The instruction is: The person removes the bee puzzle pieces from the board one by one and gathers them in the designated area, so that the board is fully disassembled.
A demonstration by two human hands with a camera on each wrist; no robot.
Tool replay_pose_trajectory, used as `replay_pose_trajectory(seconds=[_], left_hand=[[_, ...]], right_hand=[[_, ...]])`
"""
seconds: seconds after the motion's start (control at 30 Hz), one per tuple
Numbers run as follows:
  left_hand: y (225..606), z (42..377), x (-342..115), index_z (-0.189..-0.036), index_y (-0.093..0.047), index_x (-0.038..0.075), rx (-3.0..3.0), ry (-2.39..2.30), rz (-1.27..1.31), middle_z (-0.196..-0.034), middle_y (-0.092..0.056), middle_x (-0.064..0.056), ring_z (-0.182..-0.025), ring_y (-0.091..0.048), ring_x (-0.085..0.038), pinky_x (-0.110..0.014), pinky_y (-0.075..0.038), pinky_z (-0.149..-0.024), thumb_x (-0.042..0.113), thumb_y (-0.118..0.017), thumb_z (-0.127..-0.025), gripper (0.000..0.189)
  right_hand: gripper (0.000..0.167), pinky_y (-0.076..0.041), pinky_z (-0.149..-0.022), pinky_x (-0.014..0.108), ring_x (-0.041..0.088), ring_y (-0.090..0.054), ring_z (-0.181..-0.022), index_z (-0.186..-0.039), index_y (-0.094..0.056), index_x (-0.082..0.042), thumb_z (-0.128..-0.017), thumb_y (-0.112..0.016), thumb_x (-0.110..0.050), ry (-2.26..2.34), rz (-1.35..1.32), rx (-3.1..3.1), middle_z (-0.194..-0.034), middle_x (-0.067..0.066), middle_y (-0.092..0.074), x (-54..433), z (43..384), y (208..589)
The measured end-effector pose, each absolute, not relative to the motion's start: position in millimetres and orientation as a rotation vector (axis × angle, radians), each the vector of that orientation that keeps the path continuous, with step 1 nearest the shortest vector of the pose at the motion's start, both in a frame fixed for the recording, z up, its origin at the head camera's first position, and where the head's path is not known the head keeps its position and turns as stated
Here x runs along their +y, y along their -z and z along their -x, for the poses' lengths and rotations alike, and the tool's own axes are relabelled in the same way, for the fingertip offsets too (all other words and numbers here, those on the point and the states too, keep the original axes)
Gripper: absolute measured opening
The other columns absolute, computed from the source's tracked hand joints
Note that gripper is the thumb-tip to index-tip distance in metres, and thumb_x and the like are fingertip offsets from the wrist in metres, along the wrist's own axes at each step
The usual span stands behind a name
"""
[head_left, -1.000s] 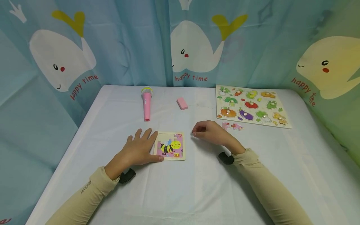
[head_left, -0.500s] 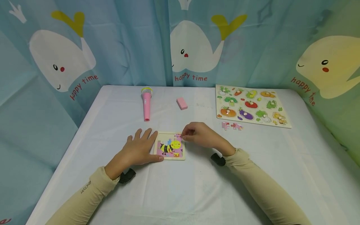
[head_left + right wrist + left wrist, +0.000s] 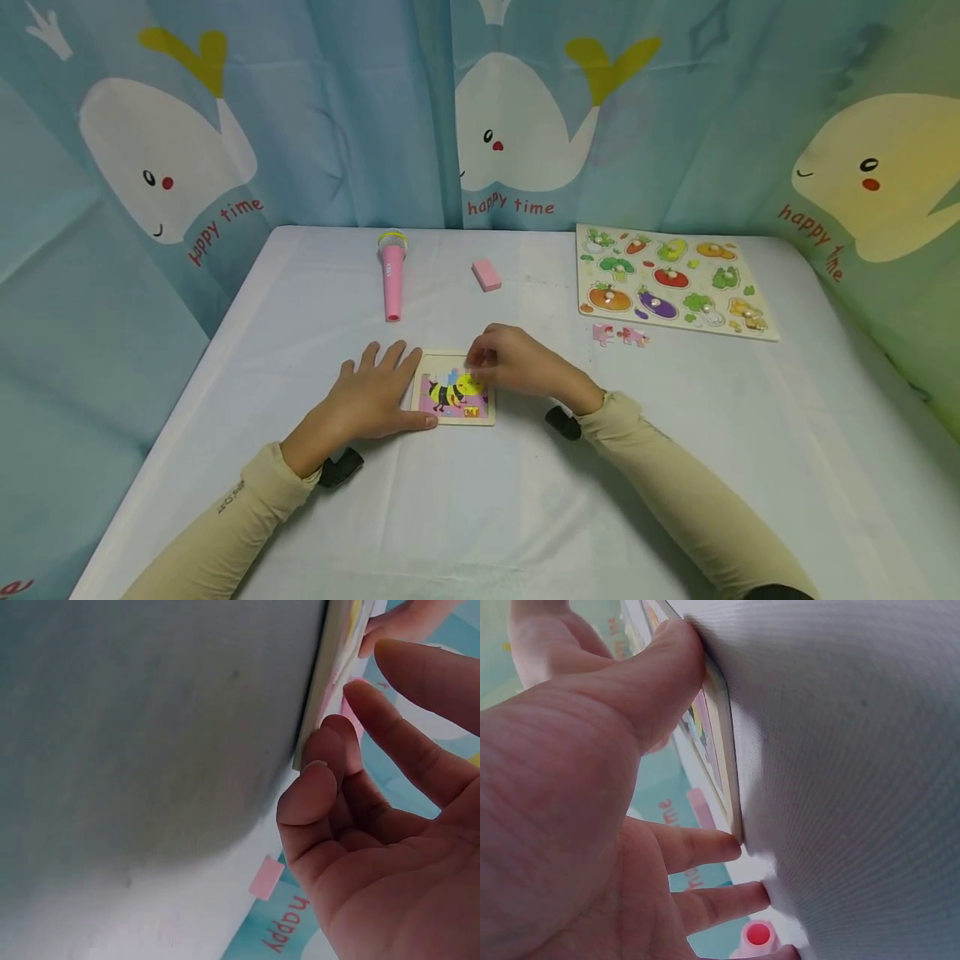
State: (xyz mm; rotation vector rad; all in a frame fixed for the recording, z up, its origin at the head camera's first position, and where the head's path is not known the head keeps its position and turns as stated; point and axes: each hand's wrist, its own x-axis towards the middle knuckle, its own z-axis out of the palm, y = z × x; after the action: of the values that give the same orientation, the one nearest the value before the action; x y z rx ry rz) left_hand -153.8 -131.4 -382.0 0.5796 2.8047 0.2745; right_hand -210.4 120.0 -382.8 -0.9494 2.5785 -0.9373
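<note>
A small square bee jigsaw puzzle (image 3: 442, 396) in a pale wooden frame lies on the white cloth, its top left strip bare wood. My left hand (image 3: 371, 396) rests at its left side, fingers spread, the thumb on the lower edge and the index fingertip at the upper corner. Over the puzzle's upper right part is my right hand (image 3: 521, 362), hiding that corner. In the right wrist view, the right hand's thumb and index finger stand slightly apart with nothing visible between them; the other fingers are bent beside the frame's edge.
Two loose pink puzzle pieces (image 3: 632, 337) lie right of the hands, below a vegetable peg board (image 3: 678, 283). Toward the back are a pink toy microphone (image 3: 392, 279) and a pink block (image 3: 487, 276). A whale-print curtain (image 3: 375, 108) hangs behind the table.
My right hand has moved left from beside the puzzle to over its upper right part. The left hand and the loose pieces have stayed in place.
</note>
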Motion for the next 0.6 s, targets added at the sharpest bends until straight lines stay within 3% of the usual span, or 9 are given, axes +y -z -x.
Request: replay_pose_trajectory(seconds=[0.6], left_hand=[[382.5,154.5,-131.8,-0.164,-0.038,0.003,2.794,-0.266,-0.577,-0.167,-0.034,-0.024,-0.149,-0.03,-0.054,-0.077,-0.033,-0.108,0.061,-0.079,-0.092,0.101]], right_hand=[[0.007,-0.047,-0.081,0.031,0.019,-0.052,-0.091,-0.1,-0.072,0.0,-0.094,-0.075,0.0,0.787,0.996,2.596,-0.1,0.007,-0.055,111.5,208.6,384.6]])
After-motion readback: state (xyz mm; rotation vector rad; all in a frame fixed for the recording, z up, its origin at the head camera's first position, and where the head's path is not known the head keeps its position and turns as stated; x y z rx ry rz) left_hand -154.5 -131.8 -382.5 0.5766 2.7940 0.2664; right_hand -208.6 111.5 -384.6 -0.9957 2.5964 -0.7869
